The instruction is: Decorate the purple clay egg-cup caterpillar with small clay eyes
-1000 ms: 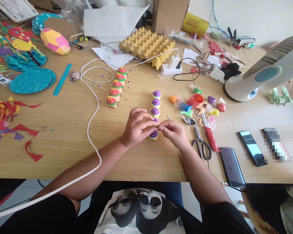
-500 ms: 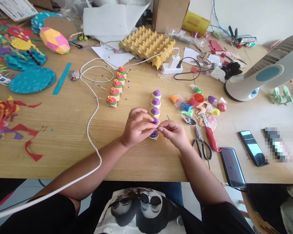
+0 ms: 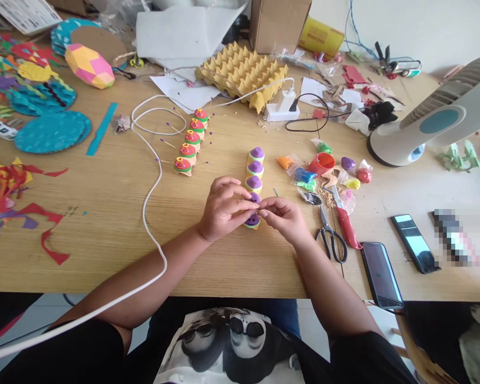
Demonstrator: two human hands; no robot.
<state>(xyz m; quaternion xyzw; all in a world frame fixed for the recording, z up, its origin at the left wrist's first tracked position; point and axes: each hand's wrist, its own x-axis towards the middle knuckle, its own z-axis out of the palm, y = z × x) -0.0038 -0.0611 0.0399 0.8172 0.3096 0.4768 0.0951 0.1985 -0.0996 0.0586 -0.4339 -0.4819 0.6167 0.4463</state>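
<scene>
A row of yellow cups topped with purple clay, a caterpillar figure [image 3: 255,176], lies in the middle of the wooden table [image 3: 116,213]. Its nearest segment sits between my two hands. My left hand [image 3: 223,209] curls over that segment from the left, fingers closed on it. My right hand [image 3: 285,218] pinches at the same segment from the right, fingertips pressed together and touching the left fingers. What the right fingertips hold is too small to see. A second figure with red and green tops [image 3: 191,143] lies farther left with pins around it.
Scissors [image 3: 331,237] and a red-handled knife [image 3: 346,224] lie right of my right hand, beside clay bags [image 3: 304,176] and a red cup [image 3: 322,162]. Two phones [image 3: 380,274] [image 3: 414,242] rest near the front edge. A white cable [image 3: 146,213], egg tray [image 3: 242,74], fan [image 3: 432,120] and paper scraps [image 3: 12,197] surround.
Almost nothing has moved. My right fingertips have shifted slightly inward against the left fingers at the nearest purple segment.
</scene>
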